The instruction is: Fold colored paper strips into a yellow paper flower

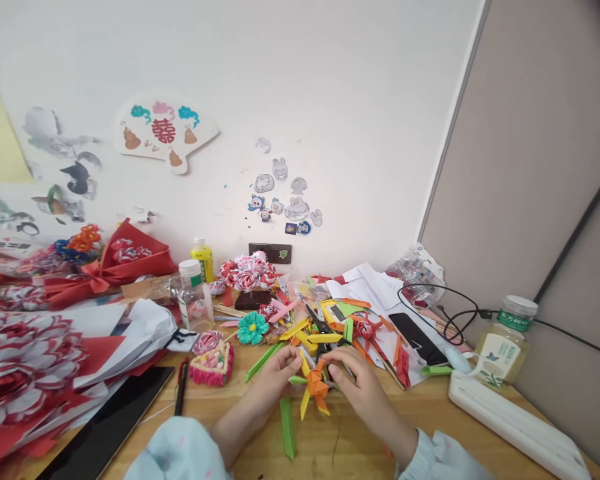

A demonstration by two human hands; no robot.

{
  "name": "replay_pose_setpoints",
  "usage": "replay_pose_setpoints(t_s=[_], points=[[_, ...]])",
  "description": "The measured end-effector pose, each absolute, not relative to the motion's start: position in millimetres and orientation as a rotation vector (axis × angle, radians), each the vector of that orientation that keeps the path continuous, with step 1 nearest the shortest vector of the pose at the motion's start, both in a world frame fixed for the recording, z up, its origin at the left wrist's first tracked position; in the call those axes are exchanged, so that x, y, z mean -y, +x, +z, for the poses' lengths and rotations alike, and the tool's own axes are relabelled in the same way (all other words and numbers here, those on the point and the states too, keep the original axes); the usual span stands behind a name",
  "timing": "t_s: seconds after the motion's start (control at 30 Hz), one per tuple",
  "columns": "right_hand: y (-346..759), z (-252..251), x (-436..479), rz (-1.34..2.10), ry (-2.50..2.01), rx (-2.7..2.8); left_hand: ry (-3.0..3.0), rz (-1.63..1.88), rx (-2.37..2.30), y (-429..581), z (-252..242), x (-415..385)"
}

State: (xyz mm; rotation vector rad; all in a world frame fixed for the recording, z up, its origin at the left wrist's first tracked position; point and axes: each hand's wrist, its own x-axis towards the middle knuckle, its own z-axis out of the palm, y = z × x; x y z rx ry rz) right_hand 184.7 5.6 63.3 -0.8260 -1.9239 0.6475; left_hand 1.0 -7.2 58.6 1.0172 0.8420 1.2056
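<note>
Orange and yellow paper, folded into a spiky flower [317, 383], is held over the brown wooden counter [353, 443] by the left hand [280, 372], fingertips pinched together; the right hand [357, 377] is half curled at its other edge, grip unclear. Nearer, open wood is left beside a long green paper strip [287, 430].

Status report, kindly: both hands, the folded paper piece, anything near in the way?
Left hand pinching orange paper piece; right hand at its other side. Black scissors and yellow strip just beyond. Green strip lies nearer.
</note>
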Motion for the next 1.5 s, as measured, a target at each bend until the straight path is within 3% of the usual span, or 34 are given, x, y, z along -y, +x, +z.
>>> replay_pose_setpoints(t_s=[0.17, 0.73, 1.0, 1.27, 1.5], points=[[183.7, 53.3, -9.8, 0.514, -0.859, 1.917, 1.092, 1.404, -0.903, 3.4, 63.3, 7.0], [182.2, 55.4, -4.6, 0.390, -0.729, 2.016, 0.958, 1.205, -0.881, 14.5, 76.0, 22.3], [179.4, 58.6, 0.3, 0.408, -0.695, 2.087, 1.162, 1.264, -0.847, 10.7, 57.3, 8.4], [180.8, 62.6, 2.9, 0.454, -0.667, 2.115, 0.919, 1.266, -0.849, 11.9, 69.6, 17.7], [180.3, 63.5, 4.4, 0.456, -0.626, 2.199, 1.163, 1.208, -0.935, 4.3, 64.1, 10.7]])
